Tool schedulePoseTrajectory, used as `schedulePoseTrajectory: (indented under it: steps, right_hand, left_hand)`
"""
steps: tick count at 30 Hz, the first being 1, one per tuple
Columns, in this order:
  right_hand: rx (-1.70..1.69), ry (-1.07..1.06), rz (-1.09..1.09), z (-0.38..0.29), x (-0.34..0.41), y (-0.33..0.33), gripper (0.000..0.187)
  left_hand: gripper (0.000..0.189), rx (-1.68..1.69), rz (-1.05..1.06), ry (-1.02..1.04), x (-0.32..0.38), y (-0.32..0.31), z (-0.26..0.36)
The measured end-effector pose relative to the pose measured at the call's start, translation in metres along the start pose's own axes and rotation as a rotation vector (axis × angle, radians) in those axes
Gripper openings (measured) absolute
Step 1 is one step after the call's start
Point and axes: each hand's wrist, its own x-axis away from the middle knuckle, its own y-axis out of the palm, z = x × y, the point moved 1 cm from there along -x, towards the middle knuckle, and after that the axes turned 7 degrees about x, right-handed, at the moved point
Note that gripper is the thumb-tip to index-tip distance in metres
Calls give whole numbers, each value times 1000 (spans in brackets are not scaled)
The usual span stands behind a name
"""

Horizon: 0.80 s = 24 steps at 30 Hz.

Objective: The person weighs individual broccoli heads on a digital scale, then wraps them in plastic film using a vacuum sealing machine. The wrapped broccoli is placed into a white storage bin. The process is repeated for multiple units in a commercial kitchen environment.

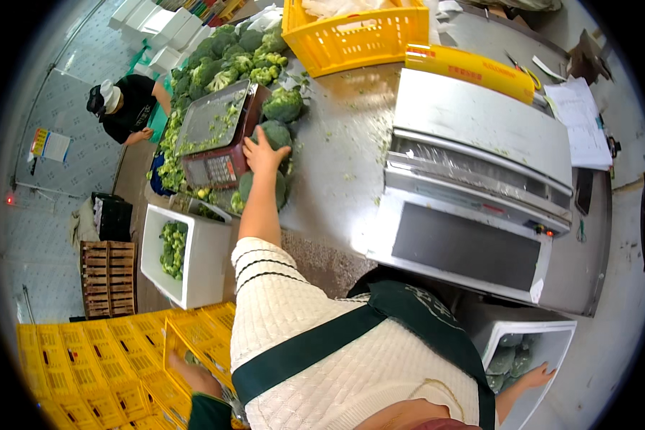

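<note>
My left hand [263,152] rests with spread fingers on a broccoli head [274,134] beside the red weighing scale [209,145]; whether it grips the head cannot be told. Other broccoli heads [283,104] lie behind and in front of it. A large broccoli pile [220,54] stands beyond the scale, whose tray bears green scraps. At the lower right, my right hand [538,375] is over a white foam box [556,333] of wrapped broccoli [502,360], its fingers apart and nothing seen in them. A film wrapping machine [478,156] stands on the steel table [333,177].
A yellow crate [355,48] and a yellow film roll [473,70] stand at the table's back. Left are a foam box [207,258] with green pieces and stacked yellow crates [86,371], where another person's arm [196,376] reaches. A co-worker [131,107] stands across the table.
</note>
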Motion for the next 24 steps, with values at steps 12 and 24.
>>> schedulePoseTrajectory:
  steps: [12, 24]
  right_hand:
    - [-757, -534, -842, -427, 83, -13, 30]
    - [-853, -1014, -1013, -549, 67, 35, 56]
  left_hand:
    - [64, 1213, -147, 809, 41, -28, 142]
    - [40, 847, -282, 1642, 129, -22, 313]
